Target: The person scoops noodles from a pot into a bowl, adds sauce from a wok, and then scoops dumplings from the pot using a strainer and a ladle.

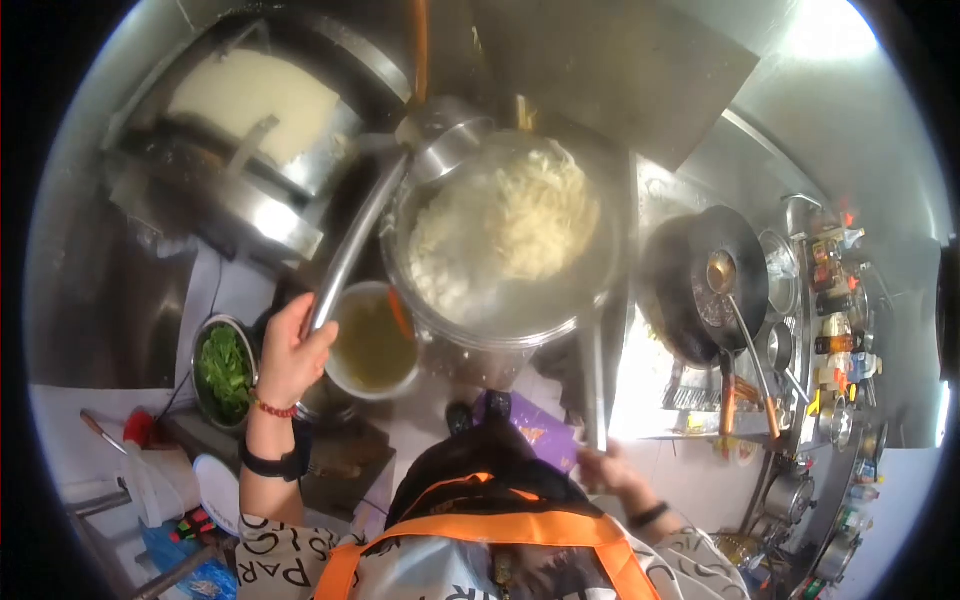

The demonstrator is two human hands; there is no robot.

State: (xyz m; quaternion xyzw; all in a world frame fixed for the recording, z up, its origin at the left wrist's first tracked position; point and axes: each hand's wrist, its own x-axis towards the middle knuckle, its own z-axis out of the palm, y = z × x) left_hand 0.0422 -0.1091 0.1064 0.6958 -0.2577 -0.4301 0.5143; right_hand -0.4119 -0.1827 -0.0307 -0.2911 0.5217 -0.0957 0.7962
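My left hand (295, 350) is closed around the long steel handle of a ladle (365, 220), whose deep round head sits above the left rim of a large steel pot (490, 335). Pale, stringy noodles (545, 215) heap up in the pot, partly blurred by steam. My right hand (610, 470) grips a long metal handle (594, 385) that reaches to the pot's near right side. What is at its far end cannot be made out among the noodles and steam. Below the ladle handle, near my left hand, stands a white tub (372, 345) of yellowish-green liquid.
Leafy greens (225, 362) fill a steel bowl at the left. A large vessel with a pale flat mass (255, 100) stands at the upper left. To the right are a black wok (690, 290) with a ladle in it and several seasoning bottles (835, 330).
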